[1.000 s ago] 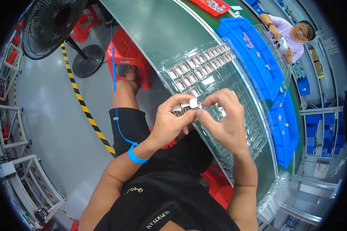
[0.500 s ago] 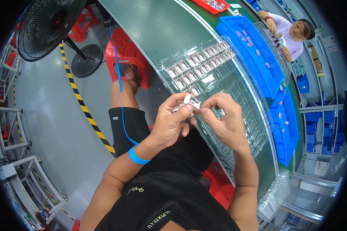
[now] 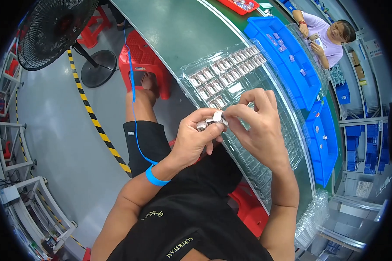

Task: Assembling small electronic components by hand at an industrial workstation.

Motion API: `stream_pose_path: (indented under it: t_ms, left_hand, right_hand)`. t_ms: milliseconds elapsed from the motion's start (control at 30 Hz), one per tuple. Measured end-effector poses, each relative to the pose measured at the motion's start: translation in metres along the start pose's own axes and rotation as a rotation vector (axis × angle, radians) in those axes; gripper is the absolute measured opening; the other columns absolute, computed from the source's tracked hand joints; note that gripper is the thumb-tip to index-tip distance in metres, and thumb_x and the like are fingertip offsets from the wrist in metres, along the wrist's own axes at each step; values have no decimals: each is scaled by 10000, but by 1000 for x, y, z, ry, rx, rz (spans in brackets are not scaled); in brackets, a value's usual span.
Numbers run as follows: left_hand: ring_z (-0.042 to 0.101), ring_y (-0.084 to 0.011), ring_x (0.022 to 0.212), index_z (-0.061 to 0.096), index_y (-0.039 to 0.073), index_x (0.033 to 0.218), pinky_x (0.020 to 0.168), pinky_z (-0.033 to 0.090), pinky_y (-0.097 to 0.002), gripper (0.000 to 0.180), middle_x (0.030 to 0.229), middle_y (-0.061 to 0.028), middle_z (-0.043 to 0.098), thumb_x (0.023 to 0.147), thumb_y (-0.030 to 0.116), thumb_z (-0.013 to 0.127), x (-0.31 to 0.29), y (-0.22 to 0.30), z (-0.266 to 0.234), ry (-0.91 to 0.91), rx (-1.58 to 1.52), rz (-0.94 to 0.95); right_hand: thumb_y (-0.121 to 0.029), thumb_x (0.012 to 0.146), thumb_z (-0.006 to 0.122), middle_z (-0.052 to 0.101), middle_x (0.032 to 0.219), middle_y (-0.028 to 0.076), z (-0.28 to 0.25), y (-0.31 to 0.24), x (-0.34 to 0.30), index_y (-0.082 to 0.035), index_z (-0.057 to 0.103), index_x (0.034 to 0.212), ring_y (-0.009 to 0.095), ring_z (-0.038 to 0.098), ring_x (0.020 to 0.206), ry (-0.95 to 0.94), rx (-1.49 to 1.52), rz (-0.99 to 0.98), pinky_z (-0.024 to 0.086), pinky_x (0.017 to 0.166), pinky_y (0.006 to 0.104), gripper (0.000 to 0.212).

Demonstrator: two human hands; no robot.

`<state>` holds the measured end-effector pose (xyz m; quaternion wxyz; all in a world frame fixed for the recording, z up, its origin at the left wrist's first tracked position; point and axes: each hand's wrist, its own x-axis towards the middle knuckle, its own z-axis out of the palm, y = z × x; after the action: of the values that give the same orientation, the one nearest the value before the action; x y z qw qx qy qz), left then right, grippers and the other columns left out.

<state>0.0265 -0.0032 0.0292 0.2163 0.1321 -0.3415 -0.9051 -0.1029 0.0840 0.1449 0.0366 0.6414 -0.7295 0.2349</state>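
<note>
The left hand (image 3: 194, 137) pinches small white pieces (image 3: 217, 116) by the clear tray's (image 3: 292, 130) near edge; the right hand (image 3: 259, 130) narrows its fingertips at them, though I can't tell whether it grips. Beyond that tray, on the green counter (image 3: 161, 26), sits a blue bin (image 3: 307, 91).

Left of the grip spreads a smooth grey floor (image 3: 59, 143), crossed by a curving yellow-and-black striped line (image 3: 101, 132). Above and left of the grip stands a red plastic stool (image 3: 140, 48), with a black pedestal fan (image 3: 65, 24) farther out. White metal frames (image 3: 55, 201) stand well off to the grip's left. A green worktable (image 3: 165, 32) stretches ahead and right of it; beyond, grey shelving (image 3: 363, 123) holds blue bins (image 3: 371, 144).
</note>
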Motion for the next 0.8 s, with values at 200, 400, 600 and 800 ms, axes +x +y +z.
stream_pose_path:
  t_ms: [200, 400, 600, 800]
  left_hand:
    - [662, -123, 726, 571, -4, 1218, 434, 493, -193, 295, 957, -121, 676, 945, 90, 633, 1, 0, -5, -1, -28, -47]
    - [665, -145, 721, 558, 31, 1233, 410, 479, -204, 311, 961, -135, 677, 954, 151, 624, 0, 3, -9, 14, -57, -91]
    - [669, -152, 775, 571, 45, 1203, 434, 474, -209, 277, 1013, -135, 679, 951, 146, 626, -7, 23, -37, 111, -54, 12]
    - [688, -189, 823, 580, 35, 1165, 422, 497, -215, 232, 1123, -176, 667, 959, 142, 599, -12, 23, -46, 135, -28, 2]
  right_hand:
    - [-21, 745, 748, 534, 995, 57, -1, 2, -1, -103, 658, 887, 268, 471, 895, -71, -103, -29, 435, 745, 385, 187]
    - [-71, 773, 718, 542, 1030, 29, 0, 10, -9, -126, 641, 908, 274, 473, 958, -191, -63, -10, 409, 825, 391, 164]
    - [-79, 828, 671, 566, 1006, 56, 26, 50, -10, -102, 664, 863, 294, 484, 964, -120, 24, 152, 429, 848, 411, 42]
    - [-187, 822, 669, 599, 909, 109, 61, 61, 9, -72, 698, 837, 305, 533, 919, -134, -183, 321, 456, 819, 413, 119]
